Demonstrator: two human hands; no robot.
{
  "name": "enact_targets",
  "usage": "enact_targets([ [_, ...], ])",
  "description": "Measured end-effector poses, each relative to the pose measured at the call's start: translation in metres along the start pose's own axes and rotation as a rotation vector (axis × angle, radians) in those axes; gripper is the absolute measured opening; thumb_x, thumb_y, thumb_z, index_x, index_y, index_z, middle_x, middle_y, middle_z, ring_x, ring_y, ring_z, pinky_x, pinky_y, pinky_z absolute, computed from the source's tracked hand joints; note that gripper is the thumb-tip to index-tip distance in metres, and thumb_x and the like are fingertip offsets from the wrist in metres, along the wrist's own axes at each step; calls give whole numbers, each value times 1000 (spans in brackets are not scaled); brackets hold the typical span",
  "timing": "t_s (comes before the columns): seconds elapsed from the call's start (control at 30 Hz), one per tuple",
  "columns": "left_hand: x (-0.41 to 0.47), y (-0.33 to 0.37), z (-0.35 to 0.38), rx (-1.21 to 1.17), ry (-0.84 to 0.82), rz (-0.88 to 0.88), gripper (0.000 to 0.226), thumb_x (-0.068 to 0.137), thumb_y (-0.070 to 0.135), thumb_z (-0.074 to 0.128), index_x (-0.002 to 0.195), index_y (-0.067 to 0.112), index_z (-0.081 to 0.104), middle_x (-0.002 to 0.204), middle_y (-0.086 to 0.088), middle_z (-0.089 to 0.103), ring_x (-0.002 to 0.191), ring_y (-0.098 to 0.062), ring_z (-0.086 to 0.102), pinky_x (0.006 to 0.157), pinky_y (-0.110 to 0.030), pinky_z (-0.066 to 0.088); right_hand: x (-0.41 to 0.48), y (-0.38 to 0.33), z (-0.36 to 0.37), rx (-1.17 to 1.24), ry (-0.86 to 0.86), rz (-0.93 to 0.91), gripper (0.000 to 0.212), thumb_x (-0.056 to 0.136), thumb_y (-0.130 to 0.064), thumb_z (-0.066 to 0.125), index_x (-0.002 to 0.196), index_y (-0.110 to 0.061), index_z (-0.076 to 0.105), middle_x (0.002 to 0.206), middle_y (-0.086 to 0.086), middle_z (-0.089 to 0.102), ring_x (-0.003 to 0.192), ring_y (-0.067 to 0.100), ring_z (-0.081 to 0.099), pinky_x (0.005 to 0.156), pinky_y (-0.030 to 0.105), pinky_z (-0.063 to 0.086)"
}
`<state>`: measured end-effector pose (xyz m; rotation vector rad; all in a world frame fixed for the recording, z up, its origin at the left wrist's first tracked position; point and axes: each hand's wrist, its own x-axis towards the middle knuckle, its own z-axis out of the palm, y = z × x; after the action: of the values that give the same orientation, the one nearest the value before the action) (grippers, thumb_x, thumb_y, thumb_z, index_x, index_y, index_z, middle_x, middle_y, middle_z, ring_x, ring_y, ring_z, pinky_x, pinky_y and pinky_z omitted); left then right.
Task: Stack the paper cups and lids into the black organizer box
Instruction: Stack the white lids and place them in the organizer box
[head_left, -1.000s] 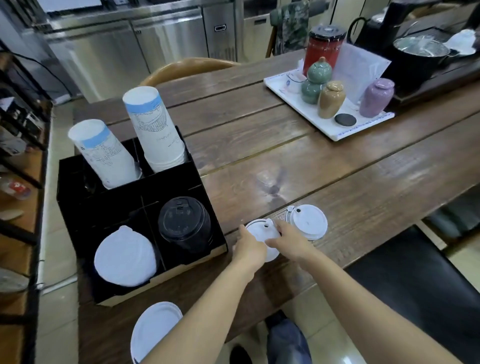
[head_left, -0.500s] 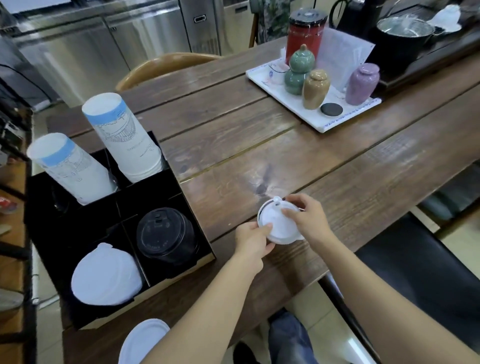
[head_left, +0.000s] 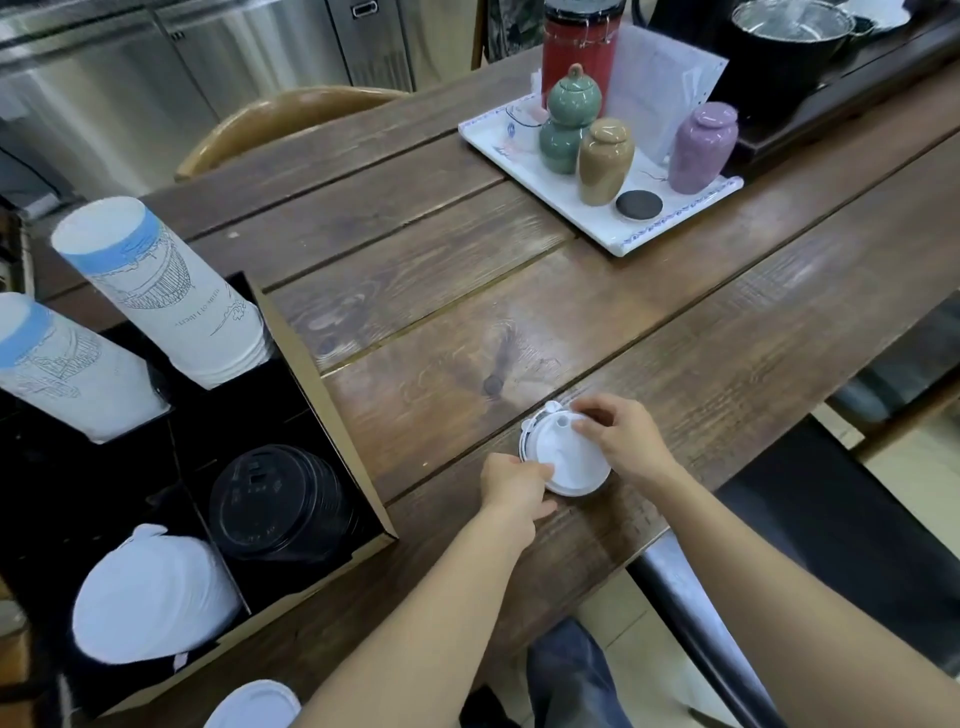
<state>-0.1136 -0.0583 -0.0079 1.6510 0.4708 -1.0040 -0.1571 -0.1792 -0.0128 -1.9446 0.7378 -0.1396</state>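
Note:
The black organizer box (head_left: 332, 410) sits at the left of the wooden table. Two upside-down stacks of white paper cups (head_left: 161, 291) with blue bands stand in its far compartments. Its near compartments hold a stack of black lids (head_left: 280, 501) and a stack of white lids (head_left: 150, 592). Near the table's front edge both hands grip a small stack of white lids (head_left: 566, 457). My left hand (head_left: 511, 488) pinches its left rim. My right hand (head_left: 626, 441) holds its far right rim. One more white lid (head_left: 254, 706) lies at the bottom edge.
A white tray (head_left: 519, 156) at the back right carries green, tan and purple jars, a red canister (head_left: 579, 47) and a dark disc. A black pot (head_left: 784, 47) stands behind it. A wooden chair back (head_left: 291, 111) is beyond the table, a dark bench (head_left: 831, 545) below right.
Two white lids that lay side by side are now stacked together between both hands. The view has shifted so the organizer sits further left.

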Motion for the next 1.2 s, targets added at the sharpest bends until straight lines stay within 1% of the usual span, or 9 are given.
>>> enact_targets([
  [0.07,3,2,0,21,3,13,33,86,2,60,117,1,50,124,-17,54,100,-28,56,60,-31,55,4,0,0,-21,-25,-16,22,88,-7,56,107,-4,66,98,3,63,92,16,56,79,28,41],
  [0.2,4,6,1,85,-17,21,27,89,2,54,110,15,45,120,-10,51,110,-32,57,74,-34,54,10,0,0,-87,-129,-47,25,91,-13,52,111,-10,67,100,-2,62,95,13,54,78,28,40],
  [0.4,19,2,2,165,67,102,26,83,4,56,108,5,57,123,-12,50,82,-21,57,76,-35,56,18,2,-3,-124,-246,-52,26,93,-20,51,113,-18,66,113,0,62,103,14,54,82,28,37],
  [0.57,24,-2,4,222,94,163,30,77,10,68,106,7,62,122,-13,55,96,-28,61,89,-44,55,24,-2,-1,-290,-295,-42,31,96,-23,45,121,-18,61,117,7,58,109,25,52,83,33,39],
  [0.67,28,-4,5,186,74,139,32,80,8,65,111,11,61,123,-10,54,98,-28,60,90,-44,55,24,-5,-1,-265,-291,-14,26,93,-22,48,107,-9,65,108,12,65,103,30,58,85,43,45],
  [0.8,28,-1,5,158,84,135,30,83,9,55,110,14,64,125,-10,54,98,-29,59,88,-45,56,25,-3,-1,-243,-285,-30,22,90,-21,53,98,-8,68,98,12,67,92,29,60,75,38,46],
  [0.93,31,-3,4,108,95,123,29,88,6,45,109,12,65,125,-10,52,96,-27,58,78,-37,57,27,2,2,-252,-277,-38,23,88,-28,54,99,-14,69,96,7,66,91,25,59,72,35,45],
  [1.03,32,-6,3,139,112,134,25,84,6,53,106,13,63,124,-10,52,95,-27,59,82,-40,58,30,5,5,-289,-258,-30,22,88,-27,54,94,-12,70,94,9,67,91,27,59,76,43,48],
  [1.2,28,-4,10,223,154,130,43,75,4,72,114,5,54,111,-2,30,105,-31,54,88,-42,55,34,5,14,-350,-208,41,23,84,-30,55,61,-24,55,76,5,54,78,25,49,61,31,37],
])
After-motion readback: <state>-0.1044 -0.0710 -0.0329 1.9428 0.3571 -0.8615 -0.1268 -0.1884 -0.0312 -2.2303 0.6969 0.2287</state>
